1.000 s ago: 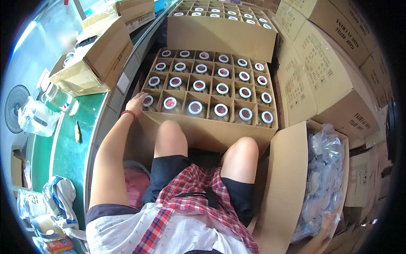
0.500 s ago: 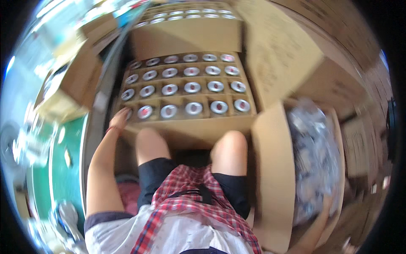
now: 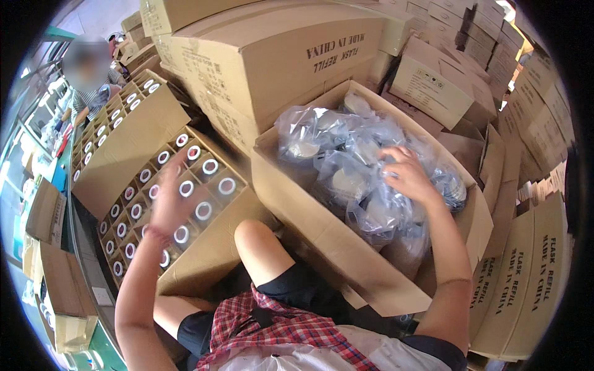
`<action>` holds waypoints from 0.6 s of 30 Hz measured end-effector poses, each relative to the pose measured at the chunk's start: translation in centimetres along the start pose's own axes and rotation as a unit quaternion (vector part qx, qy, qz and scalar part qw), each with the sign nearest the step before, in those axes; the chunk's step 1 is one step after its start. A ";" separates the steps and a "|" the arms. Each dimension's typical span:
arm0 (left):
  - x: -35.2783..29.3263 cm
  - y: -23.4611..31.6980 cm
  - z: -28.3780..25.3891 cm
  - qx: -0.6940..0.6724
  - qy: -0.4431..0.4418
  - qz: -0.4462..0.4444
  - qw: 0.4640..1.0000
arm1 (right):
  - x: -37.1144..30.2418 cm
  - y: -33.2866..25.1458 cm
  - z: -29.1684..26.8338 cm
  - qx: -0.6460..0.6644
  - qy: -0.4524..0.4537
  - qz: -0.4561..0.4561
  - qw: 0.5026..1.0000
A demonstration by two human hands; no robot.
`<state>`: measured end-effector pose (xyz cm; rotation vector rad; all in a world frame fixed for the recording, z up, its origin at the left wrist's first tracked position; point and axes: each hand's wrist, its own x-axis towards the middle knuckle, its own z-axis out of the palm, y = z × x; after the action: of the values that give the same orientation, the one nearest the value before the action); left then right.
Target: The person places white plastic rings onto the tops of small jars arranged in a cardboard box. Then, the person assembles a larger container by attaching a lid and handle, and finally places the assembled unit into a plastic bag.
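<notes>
My left hand [image 3: 172, 201] is raised over a divided carton [image 3: 204, 263] on the left, blurred by motion. Its thumb and fingers are apart with nothing visible between them. Upright in the carton's cells are round pieces [image 3: 203, 211] with pale rims and dark reddish centres. Over a long open carton [image 3: 328, 263] on the right, my right hand [image 3: 407, 174] reaches onto clear plastic bags [image 3: 349, 182]. Its fingers are spread and slightly bent, touching or just above the plastic. Rounded pale objects show dimly through the bags; their kind is unclear.
A second divided carton [image 3: 133, 148] stands beyond the left one. Large closed cartons [image 3: 272, 68] rise behind, and more are stacked at the right [image 3: 523, 278]. A dark conveyor-like edge [image 3: 86, 247] runs along the left. Another person [image 3: 90, 93] is at the far left.
The view has swung right, toward the carton of plastic bags. My left hand has left the divided carton's near left corner; my right hand has moved farther forward over the bags.
</notes>
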<state>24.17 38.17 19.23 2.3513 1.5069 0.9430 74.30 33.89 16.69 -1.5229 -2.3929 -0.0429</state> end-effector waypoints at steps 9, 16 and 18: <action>17.5 10.2 20.5 -0.010 -0.150 0.122 0.981 | 8.6 12.1 9.4 0.300 -0.013 0.155 0.941; 19.6 8.9 28.2 0.111 -0.220 0.197 0.949 | 10.4 9.9 8.8 0.226 0.135 0.186 0.947; 19.5 7.4 29.0 0.061 -0.196 0.167 0.964 | 12.3 11.1 8.7 0.189 0.114 0.246 0.944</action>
<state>52.67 56.64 8.07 2.7296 1.0650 0.4059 77.36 51.15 10.19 -1.7561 -1.6681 0.3134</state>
